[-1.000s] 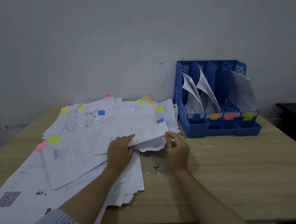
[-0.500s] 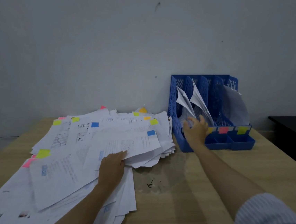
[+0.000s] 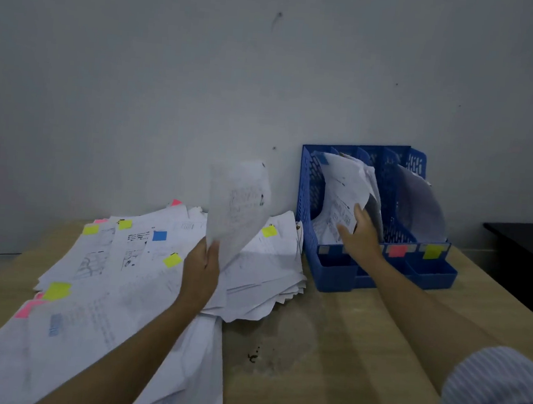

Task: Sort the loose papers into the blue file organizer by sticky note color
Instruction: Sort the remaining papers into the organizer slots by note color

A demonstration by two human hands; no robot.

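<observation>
Newly lifted sheet (image 3: 237, 199), upright in left hand (image 3: 201, 269).

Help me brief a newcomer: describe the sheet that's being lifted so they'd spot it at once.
Start at the blue file organizer by the wall; left of it a paper pile covers the table. Above the pile, the left hand pinches the lifted sheet by its bottom edge: the only paper standing upright in the air.

Looks like a plain office or study room: light wooden desk (image 3: 357, 357) pushed against a bare grey-white painted wall (image 3: 205, 82), heaped with loose white printed sheets flagged with coloured sticky notes (image 3: 114, 285), beside a blue perforated plastic file organizer (image 3: 307, 205); dark cabinet top (image 3: 529, 233) at far right
</observation>
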